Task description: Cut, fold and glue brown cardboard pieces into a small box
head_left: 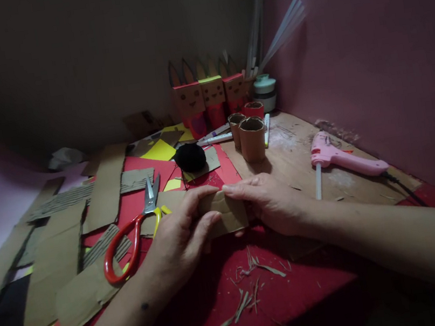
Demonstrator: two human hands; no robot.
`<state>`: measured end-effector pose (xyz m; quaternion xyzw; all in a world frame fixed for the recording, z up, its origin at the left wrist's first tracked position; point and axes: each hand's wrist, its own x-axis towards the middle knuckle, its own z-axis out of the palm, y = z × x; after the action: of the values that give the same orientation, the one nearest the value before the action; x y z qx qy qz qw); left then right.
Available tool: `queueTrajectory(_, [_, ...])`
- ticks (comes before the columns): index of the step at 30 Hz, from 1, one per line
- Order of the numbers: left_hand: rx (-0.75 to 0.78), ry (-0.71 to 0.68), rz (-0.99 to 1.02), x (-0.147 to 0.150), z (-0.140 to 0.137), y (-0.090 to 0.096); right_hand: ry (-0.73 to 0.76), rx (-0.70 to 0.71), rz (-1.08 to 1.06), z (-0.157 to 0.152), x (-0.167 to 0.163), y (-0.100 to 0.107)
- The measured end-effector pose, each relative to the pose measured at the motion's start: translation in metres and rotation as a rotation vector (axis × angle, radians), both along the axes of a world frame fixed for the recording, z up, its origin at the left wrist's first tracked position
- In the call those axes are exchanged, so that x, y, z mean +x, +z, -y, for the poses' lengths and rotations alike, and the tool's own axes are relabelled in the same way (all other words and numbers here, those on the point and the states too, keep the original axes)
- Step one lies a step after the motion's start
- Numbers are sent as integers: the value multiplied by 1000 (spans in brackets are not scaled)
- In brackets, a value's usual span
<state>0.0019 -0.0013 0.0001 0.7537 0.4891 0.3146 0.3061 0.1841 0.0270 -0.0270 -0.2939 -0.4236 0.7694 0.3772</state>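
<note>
Between my two hands is a small piece of cardboard (228,213), held over the red cloth. My left hand (188,224) grips its left side, thumb on the near face. On its right upper edge my right hand (270,204) presses with the thumb, the other fingers behind and partly hidden. Just left of my left hand lie scissors (122,253) with red and yellow handles, their blades apart. A ball of black yarn (190,157) sits beyond the hands on a cardboard scrap. Thin cardboard shreds (242,305) are scattered on the cloth below.
Cardboard strips (58,257) and coloured paper spread across the left. Cardboard tubes (253,138) stand beyond my right hand, with decorated box-headed figures (190,101) behind them. A pink glue gun (343,158) with a cord lies at right, near the wall. A lidded jar (265,92) stands in the back corner.
</note>
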Motion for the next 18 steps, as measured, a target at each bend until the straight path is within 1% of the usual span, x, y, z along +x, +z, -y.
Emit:
queueTrajectory(2, [11,-9,4,0,0,0,17,35,20,0,1,-2])
queueTrajectory(4, [-82,6,103,0,1,0,7,59,11,1,2,-4])
queueTrajectory(6, [-189,52,201,2,1,2,-18,81,0,2,2,-3])
queueTrajectory(8, [-278,100,222,3,1,5,-41,137,21,3,2,-1])
queueTrajectory(10, [-336,109,197,3,0,7,-66,223,73,5,2,2])
queueTrajectory(12, [-340,94,184,3,0,7,-100,295,129,7,2,4])
queueTrajectory(14, [-294,94,168,3,1,7,-127,331,160,9,3,6])
queueTrajectory(16, [-250,105,142,3,2,5,-126,320,169,11,4,8])
queueTrajectory(18, [-198,98,116,2,3,3,-102,268,152,13,5,9])
